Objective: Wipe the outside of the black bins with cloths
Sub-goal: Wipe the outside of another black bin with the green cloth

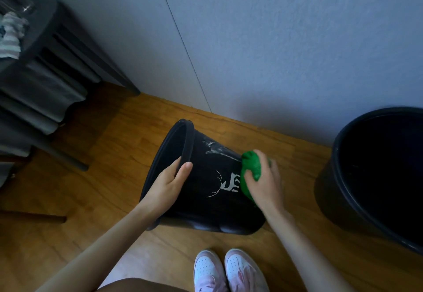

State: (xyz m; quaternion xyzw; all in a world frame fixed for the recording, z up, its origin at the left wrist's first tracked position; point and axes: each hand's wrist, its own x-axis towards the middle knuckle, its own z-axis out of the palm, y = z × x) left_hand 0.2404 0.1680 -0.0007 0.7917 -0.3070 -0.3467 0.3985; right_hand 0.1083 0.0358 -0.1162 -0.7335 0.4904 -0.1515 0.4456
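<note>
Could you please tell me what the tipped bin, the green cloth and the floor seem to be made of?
The tipped bin looks like moulded plastic: matt black, faint sheen, rolled rim, white printed figure. The green cloth is soft fabric, perhaps microfibre; it bunches under the right hand. The floor is wood or wood-look laminate, brown grain, smooth surface.

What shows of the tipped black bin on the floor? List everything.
The tipped black plastic bin lies on its side on the wooden floor, its rolled rim facing left. White smears and a pale printed logo mark its wall. The left hand grips the rim; the right hand presses a bunched green cloth against the wall.
</note>
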